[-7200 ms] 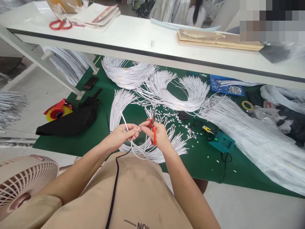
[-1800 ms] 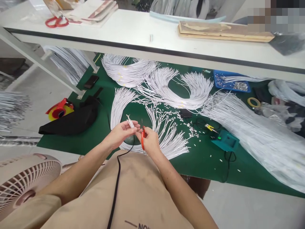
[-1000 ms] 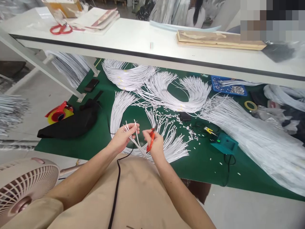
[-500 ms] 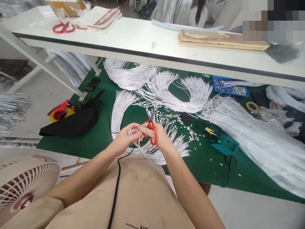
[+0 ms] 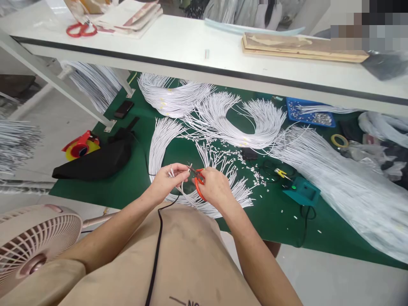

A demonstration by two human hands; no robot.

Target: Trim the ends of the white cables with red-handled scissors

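Observation:
My left hand [image 5: 168, 180] pinches a white cable [image 5: 182, 188], whose end sticks up past the fingertips. Red-handled scissors [image 5: 200, 182] are in my right hand [image 5: 216, 187], fingers wrapped round the handles. Their blades point left and reach the cable end by my left fingertips; whether they touch it I cannot tell. Below and around both hands lies a curved bundle of white cables [image 5: 159, 144] on the green tabletop [image 5: 134, 191]. Small white cut pieces [image 5: 229, 154] are scattered just beyond my right hand.
More cable bundles [image 5: 178, 102] lie farther back beneath a white shelf [image 5: 178, 42]. At left are a tape dispenser [image 5: 79, 146] and a black bag [image 5: 95, 161]. A teal device [image 5: 301, 191], a blue tray [image 5: 310, 114] and a plastic-covered cable bundle [image 5: 344, 187] sit at right. A fan [image 5: 38, 242] stands lower left.
My right hand has turned the scissors from pointing up and away to pointing left, bringing the blades to the cable end. Its fingers have parted from my left hand, which still pinches the cable.

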